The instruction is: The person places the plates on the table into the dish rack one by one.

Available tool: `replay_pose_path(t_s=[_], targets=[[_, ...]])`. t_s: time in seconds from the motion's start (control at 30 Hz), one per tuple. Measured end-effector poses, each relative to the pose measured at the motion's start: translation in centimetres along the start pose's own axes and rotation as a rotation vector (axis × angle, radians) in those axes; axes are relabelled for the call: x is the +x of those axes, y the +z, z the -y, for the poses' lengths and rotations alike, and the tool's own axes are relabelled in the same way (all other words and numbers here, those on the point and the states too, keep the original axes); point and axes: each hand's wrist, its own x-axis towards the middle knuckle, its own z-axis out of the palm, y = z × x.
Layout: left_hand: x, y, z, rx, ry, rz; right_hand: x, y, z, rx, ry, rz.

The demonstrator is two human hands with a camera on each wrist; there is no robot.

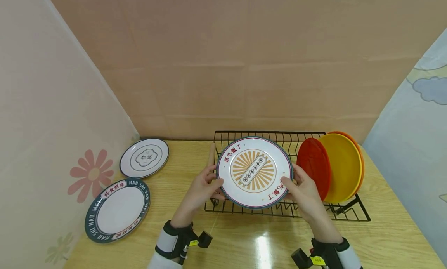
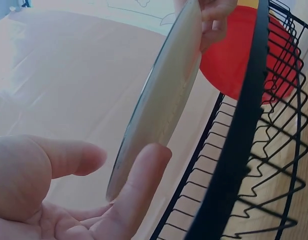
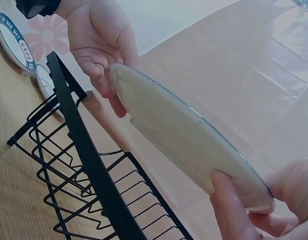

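Both hands hold a white plate (image 1: 255, 193) with a blue rim, red characters and an orange sunburst, above the black wire dish rack (image 1: 241, 211). My left hand (image 1: 201, 191) has its thumb at the plate's left rim, fingers beneath. On the opposite side my right hand (image 1: 305, 193) pinches the rim, its thumb on the face and fingers underneath. The plate's pale underside (image 3: 179, 135) shows in the right wrist view, tilted over the rack. Just right of the right hand, a red plate (image 1: 314, 164) stands in the rack.
Behind the red plate stand a yellow plate (image 1: 340, 164) and an orange plate (image 1: 361, 168). At the left lie a white plate (image 1: 144, 169) with a dark rim and another plate (image 1: 120, 212) with a wide lettered border. Walls covered in sheets enclose the wooden table (image 1: 230, 242).
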Motion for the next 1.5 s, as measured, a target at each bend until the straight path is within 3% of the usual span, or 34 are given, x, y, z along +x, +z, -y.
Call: replay_pose_path(t_s=[0.2, 0.67, 0.87, 1.0, 1.13, 1.5], targets=[[0.4, -0.8, -0.3, 0.039, 0.013, -0.055, -0.3, -0.3, 0.5, -0.033, -0.019, -0.027], [1.8, -3.0, -0.1, 0.070, 0.092, -0.323, -1.0, -1.2, 1.4, -0.084, -0.121, -0.057], [2.3, -3.6, 0.4, 0.118, 0.108, -0.393, -1.2, -1.6, 1.9, -0.152, -0.139, -0.091], [2.5, -3.8, 0.8, 0.163, 0.084, -0.391, -1.2, -2.0, 2.3, -0.194, -0.130, -0.116], [2.7, -4.0, 1.2, 0.222, 0.061, -0.345, -1.2, -2.4, 2.9, -0.240, -0.139, -0.127], [3.0, -4.0, 1.8, 0.264, 0.036, -0.261, -0.9, -4.1, 4.4, -0.395, -0.205, -0.207]])
